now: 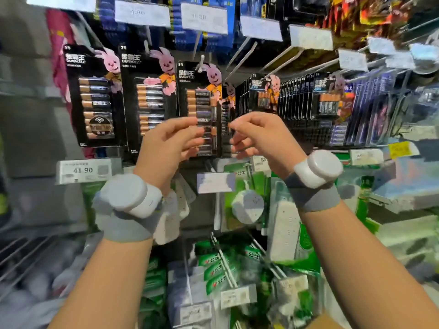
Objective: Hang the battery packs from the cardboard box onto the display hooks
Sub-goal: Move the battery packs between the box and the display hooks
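Left hand (169,140) and right hand (257,136) flank the lower half of an upright battery pack (202,103), its top on the display hook (202,64) straight above them; blur hides whether either grip pinches it.

The left battery pack (95,96) reads "金霸王 DURACELL". The second battery pack (149,91) carries the same brand under "7号". The middle battery pack (202,91) shows "5号", the brand again, and "DURACELL" on one cell. A price tag (83,170) reads "41 90". Green packaging (240,173) bears "公牛". The upper price tags are too blurred to read.
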`<state>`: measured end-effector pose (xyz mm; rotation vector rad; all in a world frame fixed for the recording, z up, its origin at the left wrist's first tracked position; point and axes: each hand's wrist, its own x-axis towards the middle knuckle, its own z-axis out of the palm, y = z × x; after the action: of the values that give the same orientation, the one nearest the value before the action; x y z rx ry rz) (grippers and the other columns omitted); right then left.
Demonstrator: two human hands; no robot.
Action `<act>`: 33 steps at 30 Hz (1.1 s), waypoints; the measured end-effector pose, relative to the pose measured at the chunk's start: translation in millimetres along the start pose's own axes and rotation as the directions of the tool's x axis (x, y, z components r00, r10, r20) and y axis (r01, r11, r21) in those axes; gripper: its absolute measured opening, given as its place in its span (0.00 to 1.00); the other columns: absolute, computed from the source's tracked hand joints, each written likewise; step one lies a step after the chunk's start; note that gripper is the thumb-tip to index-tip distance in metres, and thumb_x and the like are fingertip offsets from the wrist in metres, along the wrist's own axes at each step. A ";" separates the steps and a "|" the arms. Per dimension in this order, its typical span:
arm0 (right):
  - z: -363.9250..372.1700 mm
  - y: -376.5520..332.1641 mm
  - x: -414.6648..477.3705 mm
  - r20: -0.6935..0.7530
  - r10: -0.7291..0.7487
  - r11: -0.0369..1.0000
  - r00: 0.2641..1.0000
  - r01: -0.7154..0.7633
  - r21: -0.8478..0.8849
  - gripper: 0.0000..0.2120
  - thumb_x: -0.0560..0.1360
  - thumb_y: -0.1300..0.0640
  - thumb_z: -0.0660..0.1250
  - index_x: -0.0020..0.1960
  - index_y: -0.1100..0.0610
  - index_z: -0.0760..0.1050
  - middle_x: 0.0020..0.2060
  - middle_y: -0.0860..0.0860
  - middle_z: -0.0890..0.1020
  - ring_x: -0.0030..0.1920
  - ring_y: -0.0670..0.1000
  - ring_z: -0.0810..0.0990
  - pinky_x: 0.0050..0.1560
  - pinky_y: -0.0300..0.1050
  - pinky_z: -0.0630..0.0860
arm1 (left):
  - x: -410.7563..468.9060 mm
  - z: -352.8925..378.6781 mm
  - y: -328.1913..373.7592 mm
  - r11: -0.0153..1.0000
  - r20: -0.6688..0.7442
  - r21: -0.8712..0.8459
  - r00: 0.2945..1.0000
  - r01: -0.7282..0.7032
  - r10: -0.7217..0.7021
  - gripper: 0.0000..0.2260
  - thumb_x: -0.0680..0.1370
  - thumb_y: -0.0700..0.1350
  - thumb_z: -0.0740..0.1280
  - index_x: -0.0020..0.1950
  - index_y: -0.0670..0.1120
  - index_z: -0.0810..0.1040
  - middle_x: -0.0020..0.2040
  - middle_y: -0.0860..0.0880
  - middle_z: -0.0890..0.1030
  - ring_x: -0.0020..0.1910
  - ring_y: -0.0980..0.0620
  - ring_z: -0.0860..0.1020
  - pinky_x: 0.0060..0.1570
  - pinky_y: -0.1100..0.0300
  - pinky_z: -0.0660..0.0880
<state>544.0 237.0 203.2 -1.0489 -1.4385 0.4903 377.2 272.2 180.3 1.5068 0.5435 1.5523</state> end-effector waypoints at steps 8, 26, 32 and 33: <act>16.7 -9.3 -55.9 0.173 -0.007 0.997 0.985 -0.007 0.081 0.05 0.78 0.60 0.65 0.44 0.59 0.76 0.31 0.54 0.80 0.31 0.51 0.79 0.34 0.44 0.79 | -76.2 -2.0 19.8 0.996 -0.149 0.084 0.989 0.041 -0.028 0.05 0.78 0.39 0.66 0.50 0.48 0.79 0.46 0.47 0.84 0.46 0.51 0.82 0.48 0.61 0.80; 147.3 -3.8 -170.5 0.531 0.003 0.951 0.847 -0.166 0.260 0.08 0.78 0.61 0.64 0.40 0.57 0.75 0.26 0.50 0.79 0.26 0.49 0.77 0.30 0.43 0.77 | -237.9 -105.6 35.0 0.870 -0.465 0.355 0.872 0.343 -0.154 0.07 0.79 0.39 0.65 0.44 0.51 0.78 0.42 0.50 0.82 0.38 0.55 0.80 0.40 0.66 0.75; 222.0 23.6 -217.5 0.646 0.075 0.933 0.760 -0.281 0.223 0.09 0.78 0.62 0.63 0.39 0.57 0.74 0.25 0.51 0.77 0.25 0.48 0.76 0.28 0.41 0.74 | -299.0 -171.1 18.6 0.812 -0.684 0.289 0.703 0.507 -0.195 0.08 0.79 0.38 0.65 0.43 0.49 0.76 0.41 0.48 0.80 0.35 0.56 0.77 0.37 0.67 0.73; 237.3 29.0 -227.9 0.670 0.087 0.926 0.737 -0.308 0.218 0.09 0.78 0.63 0.63 0.39 0.58 0.73 0.26 0.52 0.77 0.25 0.48 0.76 0.28 0.40 0.74 | -310.9 -182.8 13.6 0.801 -0.709 0.280 0.677 0.530 -0.200 0.08 0.79 0.38 0.65 0.43 0.49 0.76 0.41 0.49 0.80 0.35 0.57 0.77 0.37 0.67 0.73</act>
<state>298.0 132.2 9.3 -0.7970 -1.7723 1.3104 161.3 59.3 -15.4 1.0113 1.6475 1.6445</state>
